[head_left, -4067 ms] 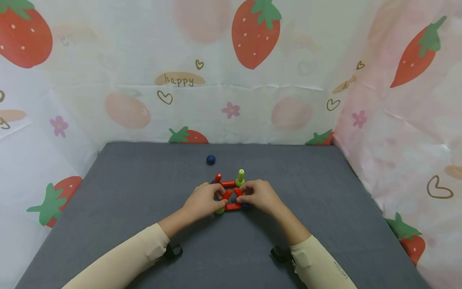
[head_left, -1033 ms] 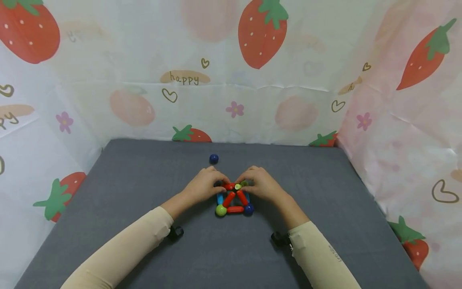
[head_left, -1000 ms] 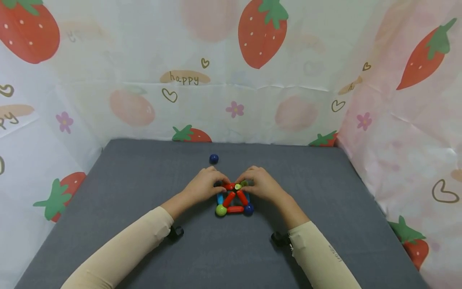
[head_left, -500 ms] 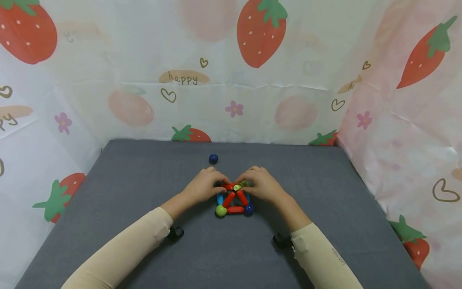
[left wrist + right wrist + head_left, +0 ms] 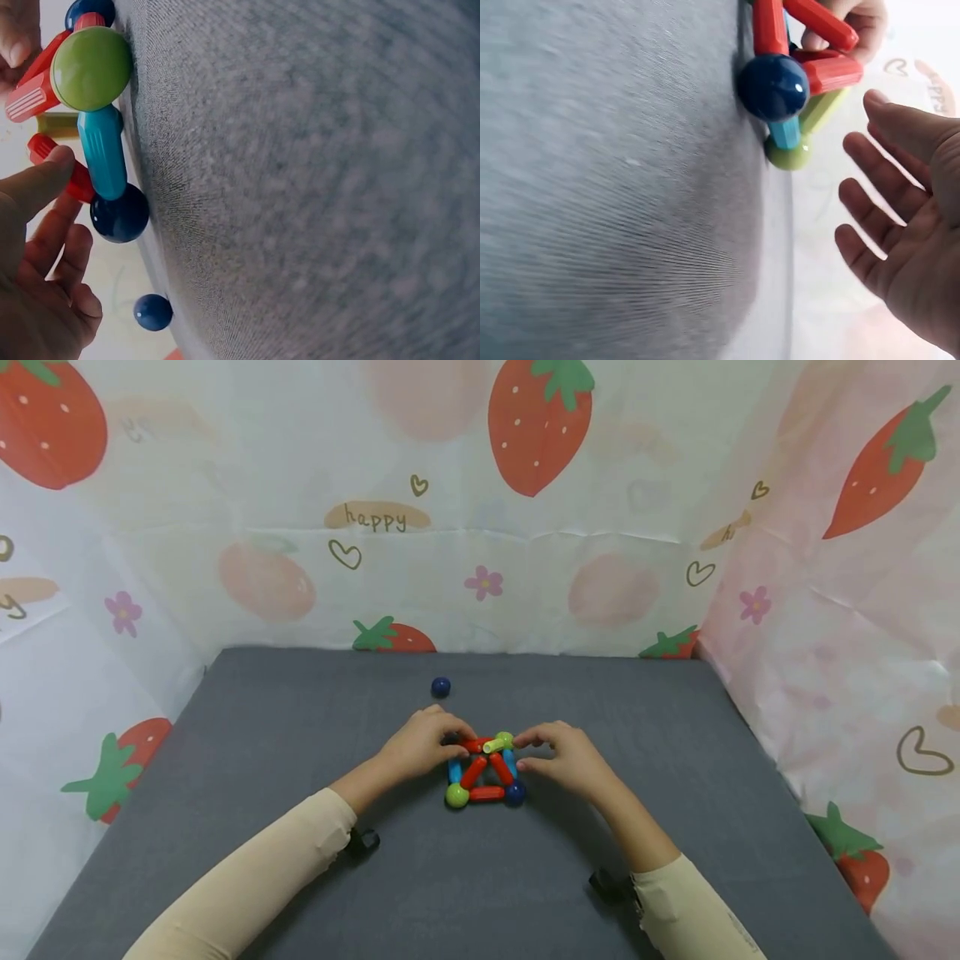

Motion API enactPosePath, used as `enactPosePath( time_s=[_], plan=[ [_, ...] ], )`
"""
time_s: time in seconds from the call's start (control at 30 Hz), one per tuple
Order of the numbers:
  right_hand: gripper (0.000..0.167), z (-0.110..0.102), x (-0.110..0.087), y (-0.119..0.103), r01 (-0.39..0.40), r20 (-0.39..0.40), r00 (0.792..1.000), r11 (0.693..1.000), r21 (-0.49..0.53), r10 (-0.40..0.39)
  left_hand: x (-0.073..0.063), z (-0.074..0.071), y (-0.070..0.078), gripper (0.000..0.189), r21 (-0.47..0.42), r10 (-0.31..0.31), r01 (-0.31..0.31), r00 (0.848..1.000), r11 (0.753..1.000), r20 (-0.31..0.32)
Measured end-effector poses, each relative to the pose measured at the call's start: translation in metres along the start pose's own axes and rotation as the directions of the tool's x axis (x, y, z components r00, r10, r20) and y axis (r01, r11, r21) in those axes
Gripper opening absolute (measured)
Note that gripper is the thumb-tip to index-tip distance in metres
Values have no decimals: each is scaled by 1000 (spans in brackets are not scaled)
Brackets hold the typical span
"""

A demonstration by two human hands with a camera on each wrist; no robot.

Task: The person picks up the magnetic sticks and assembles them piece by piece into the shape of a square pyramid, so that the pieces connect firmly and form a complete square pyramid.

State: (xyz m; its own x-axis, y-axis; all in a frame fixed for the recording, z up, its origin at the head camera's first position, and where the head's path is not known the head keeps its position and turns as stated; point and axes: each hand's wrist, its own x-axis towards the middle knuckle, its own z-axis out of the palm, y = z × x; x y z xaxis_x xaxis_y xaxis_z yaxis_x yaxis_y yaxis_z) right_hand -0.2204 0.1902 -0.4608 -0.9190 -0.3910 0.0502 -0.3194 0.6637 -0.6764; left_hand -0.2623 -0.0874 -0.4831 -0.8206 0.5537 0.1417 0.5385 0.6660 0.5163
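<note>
A frame of magnetic balls and rods lies on the table, with red rods (image 5: 487,793) and light-blue rods (image 5: 103,154) joining green and dark-blue balls. Short red rods lean up and inward from its front green ball (image 5: 457,795) and front dark-blue ball (image 5: 514,792). At the back left corner my left hand (image 5: 420,745) pinches a leaning red rod (image 5: 79,182) on the dark-blue ball (image 5: 120,213). My right hand (image 5: 566,758) is beside the back right green ball (image 5: 505,740), fingers apart and holding nothing. From that ball a yellow-green rod (image 5: 492,746) tilts inward.
A loose dark-blue ball (image 5: 441,687) lies behind the frame on the grey table cloth (image 5: 315,710). A strawberry-print curtain (image 5: 450,527) borders the table at the back and sides. Dark bands (image 5: 363,844) show at both wrists.
Both hands have moved from the front rods to the back corners. The back rods, upright earlier, now lean inward. Just now my right hand let go of the yellow-green rod and drew back rightward.
</note>
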Motion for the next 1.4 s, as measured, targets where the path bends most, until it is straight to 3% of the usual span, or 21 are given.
enactPosePath(
  time_s=[0.17,0.3,0.47,0.87,1.13,1.27,1.4],
  plan=[
    [29,4,-11,6,-108,41,994,990,89,105,1,-2,2,19,-23,-22,22,1000,999,7],
    [30,10,-16,11,-147,87,987,976,158,135,3,0,1,19,-25,-31,31,999,999,9],
    [28,19,-19,16,-160,121,983,974,162,141,3,4,-1,18,-32,-29,29,1000,999,6],
    [27,27,-19,19,-138,81,989,979,148,127,0,2,-1,21,-21,6,-5,1000,1000,12],
    [25,28,-20,16,-145,73,988,977,159,135,1,-17,-9,25,-14,21,-20,998,1000,62],
    [25,28,-20,16,-147,66,988,978,146,139,5,-30,-15,28,-44,15,-13,999,999,48],
    [24,28,-19,16,-151,61,988,978,142,144,13,-42,-22,30,-76,-29,31,999,997,17]
  ],
)
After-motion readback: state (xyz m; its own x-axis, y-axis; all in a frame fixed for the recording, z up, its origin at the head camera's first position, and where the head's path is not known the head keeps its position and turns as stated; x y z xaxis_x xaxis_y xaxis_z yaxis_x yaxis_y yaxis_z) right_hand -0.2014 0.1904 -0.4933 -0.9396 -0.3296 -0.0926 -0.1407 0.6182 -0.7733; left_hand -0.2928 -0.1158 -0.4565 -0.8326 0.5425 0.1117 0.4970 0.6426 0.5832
